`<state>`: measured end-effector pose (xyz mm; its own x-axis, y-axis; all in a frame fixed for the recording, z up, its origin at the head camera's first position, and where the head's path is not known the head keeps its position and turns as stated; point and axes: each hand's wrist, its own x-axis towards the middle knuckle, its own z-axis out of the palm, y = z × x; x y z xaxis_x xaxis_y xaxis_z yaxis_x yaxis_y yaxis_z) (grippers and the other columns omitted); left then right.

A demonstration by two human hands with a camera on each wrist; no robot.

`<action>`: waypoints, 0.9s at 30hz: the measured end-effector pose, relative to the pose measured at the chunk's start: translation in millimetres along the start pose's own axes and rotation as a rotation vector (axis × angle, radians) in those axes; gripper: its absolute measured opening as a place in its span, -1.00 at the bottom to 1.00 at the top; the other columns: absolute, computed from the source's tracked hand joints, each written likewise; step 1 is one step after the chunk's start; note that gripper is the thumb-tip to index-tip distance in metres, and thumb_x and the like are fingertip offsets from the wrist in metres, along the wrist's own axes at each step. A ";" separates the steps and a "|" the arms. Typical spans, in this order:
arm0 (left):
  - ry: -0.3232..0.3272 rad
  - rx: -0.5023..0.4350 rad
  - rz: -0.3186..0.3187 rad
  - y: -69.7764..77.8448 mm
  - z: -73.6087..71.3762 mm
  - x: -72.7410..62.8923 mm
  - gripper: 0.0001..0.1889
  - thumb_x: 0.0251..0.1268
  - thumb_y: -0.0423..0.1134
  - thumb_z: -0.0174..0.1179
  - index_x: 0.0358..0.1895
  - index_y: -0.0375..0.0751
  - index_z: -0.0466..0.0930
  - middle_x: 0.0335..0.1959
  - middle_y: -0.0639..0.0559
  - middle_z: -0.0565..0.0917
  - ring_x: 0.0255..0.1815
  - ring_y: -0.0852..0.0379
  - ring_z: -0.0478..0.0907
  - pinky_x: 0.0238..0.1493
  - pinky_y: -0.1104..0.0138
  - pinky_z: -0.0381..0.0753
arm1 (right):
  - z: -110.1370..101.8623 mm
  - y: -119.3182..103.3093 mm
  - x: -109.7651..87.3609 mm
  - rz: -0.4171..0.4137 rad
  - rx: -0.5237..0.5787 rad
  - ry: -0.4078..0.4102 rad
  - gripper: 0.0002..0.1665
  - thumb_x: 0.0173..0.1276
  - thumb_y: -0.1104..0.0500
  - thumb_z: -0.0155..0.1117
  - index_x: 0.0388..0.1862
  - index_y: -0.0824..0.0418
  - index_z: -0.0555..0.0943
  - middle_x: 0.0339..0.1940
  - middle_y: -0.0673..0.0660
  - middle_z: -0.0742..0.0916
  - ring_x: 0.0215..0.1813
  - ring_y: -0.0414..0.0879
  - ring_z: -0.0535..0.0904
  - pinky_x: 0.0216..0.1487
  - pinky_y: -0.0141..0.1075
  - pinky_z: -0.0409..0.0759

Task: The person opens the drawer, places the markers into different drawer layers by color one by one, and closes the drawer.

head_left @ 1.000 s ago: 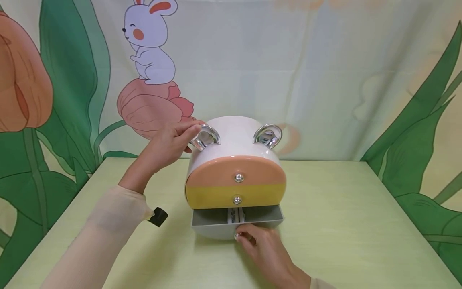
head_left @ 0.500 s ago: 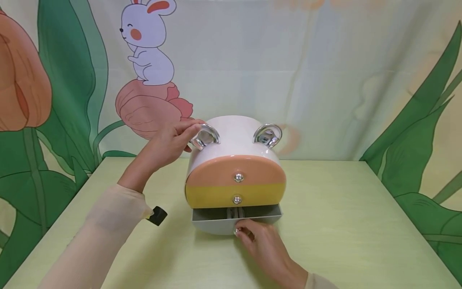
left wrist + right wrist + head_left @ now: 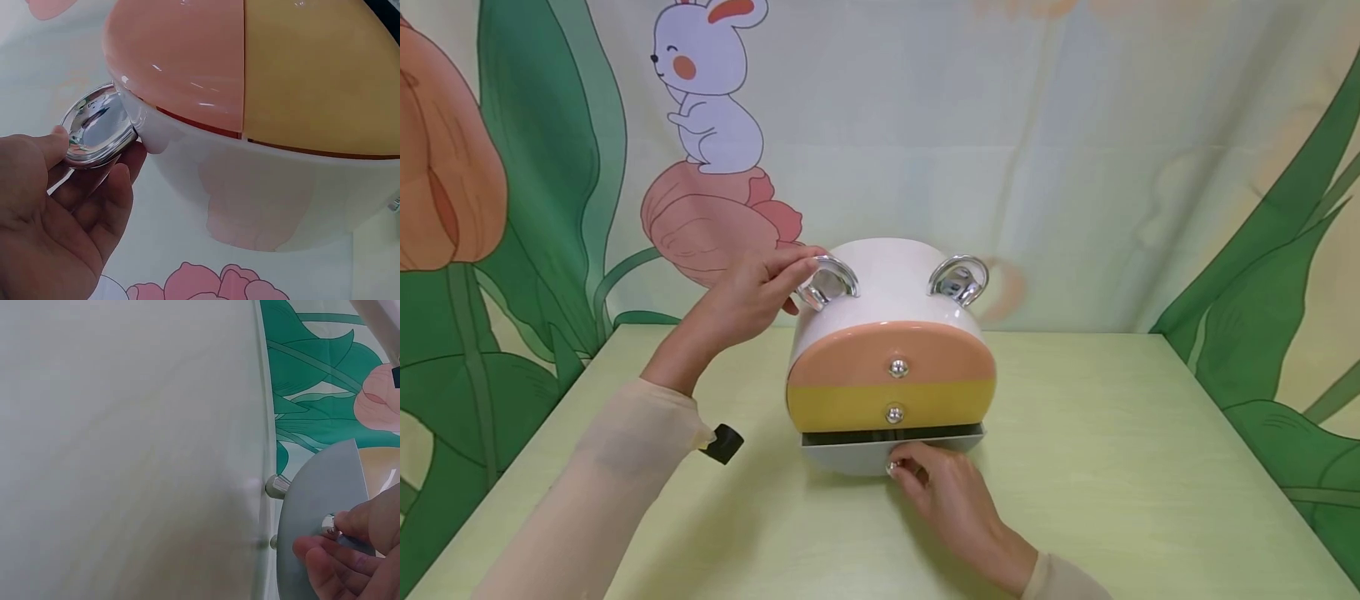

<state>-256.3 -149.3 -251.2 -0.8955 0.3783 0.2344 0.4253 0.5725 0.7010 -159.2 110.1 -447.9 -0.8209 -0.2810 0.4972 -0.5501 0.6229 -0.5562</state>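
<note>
A white rounded drawer box (image 3: 887, 275) with two silver ears stands on the table. Its upper drawer front (image 3: 850, 354) is orange and its middle one (image 3: 842, 408) yellow, each with a silver knob, and both sit flush. The grey bottom drawer (image 3: 842, 457) sticks out a little, with a narrow dark gap along its top. My right hand (image 3: 951, 496) pinches that drawer's silver knob (image 3: 329, 526) between thumb and fingers. At the box's left ear (image 3: 100, 128), my left hand (image 3: 745, 292) grips the silver rim, thumb on the front and fingers behind.
The pale green table (image 3: 1090, 467) extends on both sides of the box. Behind it hangs a cloth backdrop (image 3: 1075, 167) printed with a rabbit, tulips and leaves. A small black piece (image 3: 723, 444) juts from the left sleeve.
The grey bottom drawer has slid inward toward the box, its opening narrowing and its contents passing out of sight. My right hand has moved with its knob; the left hand stays at the ear.
</note>
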 end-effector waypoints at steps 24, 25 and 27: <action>-0.045 -0.041 0.074 1.3 -4.7 1.0 -0.61 0.69 -0.23 0.00 0.42 -0.20 0.53 0.10 -0.16 0.66 -0.02 -0.11 0.59 -0.03 0.16 0.70 | 2.6 0.8 9.9 -0.001 -0.017 -0.002 -0.82 0.25 0.36 0.53 -0.22 0.16 0.75 -0.34 -0.05 0.80 -0.32 -0.25 0.69 -0.28 -0.35 0.66; -0.046 -0.043 0.074 0.8 -4.6 1.2 -0.61 0.69 -0.23 0.00 0.43 -0.20 0.52 0.10 -0.16 0.66 -0.02 -0.11 0.60 -0.02 0.15 0.70 | 2.7 1.3 10.1 -0.003 -0.016 -0.002 -0.82 0.25 0.36 0.53 -0.21 0.16 0.75 -0.33 -0.04 0.80 -0.31 -0.24 0.69 -0.28 -0.35 0.66; -0.052 -0.044 0.082 -0.1 -4.6 1.7 -0.60 0.69 -0.23 0.00 0.43 -0.21 0.52 0.11 -0.16 0.66 -0.02 -0.08 0.62 0.00 0.12 0.71 | 3.0 2.3 10.5 -0.003 -0.015 -0.002 -0.82 0.25 0.35 0.53 -0.21 0.17 0.75 -0.32 -0.04 0.81 -0.30 -0.23 0.70 -0.26 -0.34 0.67</action>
<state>-258.6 -152.1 -247.7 -0.8497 0.4600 0.2578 0.4894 0.5060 0.7103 -169.5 106.4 -446.0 -0.8193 -0.2845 0.4979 -0.5507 0.6325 -0.5447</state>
